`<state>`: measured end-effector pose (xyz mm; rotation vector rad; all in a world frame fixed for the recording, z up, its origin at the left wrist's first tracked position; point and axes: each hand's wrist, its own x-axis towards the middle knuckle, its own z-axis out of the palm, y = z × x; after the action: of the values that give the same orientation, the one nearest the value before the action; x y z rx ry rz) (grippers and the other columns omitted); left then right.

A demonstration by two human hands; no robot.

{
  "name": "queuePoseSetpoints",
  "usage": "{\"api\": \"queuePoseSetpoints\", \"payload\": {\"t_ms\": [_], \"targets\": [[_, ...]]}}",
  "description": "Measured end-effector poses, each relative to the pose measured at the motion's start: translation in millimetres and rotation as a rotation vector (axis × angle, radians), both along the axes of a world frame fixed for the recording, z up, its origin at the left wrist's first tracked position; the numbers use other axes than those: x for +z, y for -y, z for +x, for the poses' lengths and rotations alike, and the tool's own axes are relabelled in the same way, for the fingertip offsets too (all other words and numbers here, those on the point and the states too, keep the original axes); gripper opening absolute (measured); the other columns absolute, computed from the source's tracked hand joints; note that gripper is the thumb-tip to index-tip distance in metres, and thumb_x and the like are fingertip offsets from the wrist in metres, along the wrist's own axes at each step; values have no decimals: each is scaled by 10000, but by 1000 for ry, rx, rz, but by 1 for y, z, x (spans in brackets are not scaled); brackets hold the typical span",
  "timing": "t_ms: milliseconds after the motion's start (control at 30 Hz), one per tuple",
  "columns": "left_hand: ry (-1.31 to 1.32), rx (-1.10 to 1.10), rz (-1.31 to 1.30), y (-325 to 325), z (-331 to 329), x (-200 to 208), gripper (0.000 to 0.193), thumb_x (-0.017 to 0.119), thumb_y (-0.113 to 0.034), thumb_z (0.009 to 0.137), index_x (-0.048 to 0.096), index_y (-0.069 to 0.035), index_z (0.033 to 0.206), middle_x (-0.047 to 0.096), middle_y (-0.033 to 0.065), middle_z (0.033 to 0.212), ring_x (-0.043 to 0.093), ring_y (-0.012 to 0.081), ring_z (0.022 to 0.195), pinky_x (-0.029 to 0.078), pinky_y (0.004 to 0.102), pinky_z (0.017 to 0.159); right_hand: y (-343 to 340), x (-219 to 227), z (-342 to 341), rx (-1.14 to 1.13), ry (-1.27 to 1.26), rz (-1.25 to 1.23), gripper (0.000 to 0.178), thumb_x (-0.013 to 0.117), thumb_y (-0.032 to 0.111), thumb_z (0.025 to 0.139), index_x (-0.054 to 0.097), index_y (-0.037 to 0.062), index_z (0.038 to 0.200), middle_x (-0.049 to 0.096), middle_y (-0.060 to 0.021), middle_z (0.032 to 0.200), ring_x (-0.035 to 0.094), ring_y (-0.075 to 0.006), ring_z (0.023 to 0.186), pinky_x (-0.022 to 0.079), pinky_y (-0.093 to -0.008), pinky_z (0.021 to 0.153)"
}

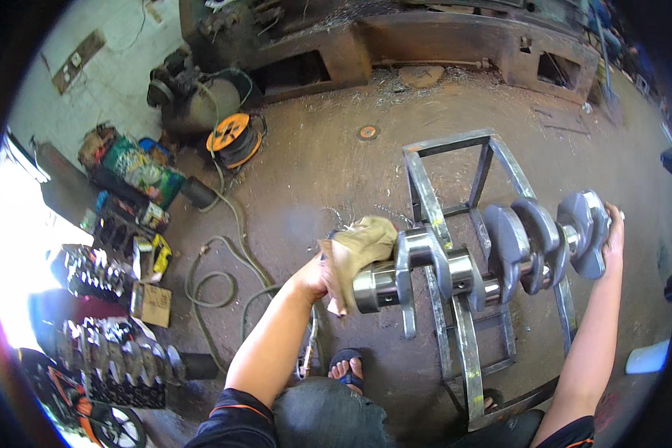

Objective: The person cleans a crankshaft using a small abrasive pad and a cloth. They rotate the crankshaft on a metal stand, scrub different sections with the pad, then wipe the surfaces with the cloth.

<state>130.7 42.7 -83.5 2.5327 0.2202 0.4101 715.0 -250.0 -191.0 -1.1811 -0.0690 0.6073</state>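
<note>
A large grey steel crankshaft (508, 243) with polished journals lies across a welded metal stand (468, 358). At the crankshaft's left end, my left hand (313, 276) is closed on a tan cloth (362, 246), which wraps partly around that end. Most of the left fingers are hidden under the cloth. My right hand (614, 231) grips the far right end of the crankshaft, its fingers curled round behind the last web. Both forearms reach up from the lower edge on either side of the stand.
A hose (235, 224) coils across the floor at left, near an orange cable reel (234, 134) and a compressor tank (201, 108). More crankshafts (119, 358) and a cardboard box (151, 304) lie at far left. A heavy rusty machine base (440, 45) spans the back.
</note>
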Motion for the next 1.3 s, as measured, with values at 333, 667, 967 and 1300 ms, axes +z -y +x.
{"api": "queuePoseSetpoints", "payload": {"t_ms": [333, 667, 967, 1300], "targets": [[27, 17, -199, 28, -32, 29, 731, 864, -272, 792, 540, 12, 1383, 580, 274, 1402, 525, 444, 1356, 430, 487, 1136, 20, 11, 5, -7, 21, -37, 343, 567, 327, 1039, 682, 51, 1207, 736, -101, 1167, 691, -255, 1073, 544, -415, 999], [-728, -246, -875, -44, 17, -7, 561, 648, -499, 966, 635, 1, 1220, 743, 162, 1128, 708, 287, 1046, 544, 408, 878, 9, 40, -47, 154, -15, -101, 518, 450, 429, 1049, 668, 20, 1279, 725, -170, 1224, 701, -352, 1096, 551, -507, 1025], [-282, 27, -1372, -14, -11, -56, 676, 381, -568, 1095, 564, -18, 1443, 631, 164, 1408, 560, 240, 1316, 381, 380, 1154, 7, 50, -50, 167, -34, -81, 582, 411, 459, 1047, 672, 4, 1298, 706, -231, 1263, 688, -388, 1154, 540, -555, 1054], [359, 35, -87, 19, -25, -2, 326, 708, -246, 834, 714, -93, 1121, 676, 153, 1203, 656, 368, 1101, 526, 485, 950, 6, 45, -78, 402, 302, 9, 547, 431, 440, 1052, 678, 13, 1287, 711, -212, 1262, 690, -373, 1154, 539, -535, 1064]]}}
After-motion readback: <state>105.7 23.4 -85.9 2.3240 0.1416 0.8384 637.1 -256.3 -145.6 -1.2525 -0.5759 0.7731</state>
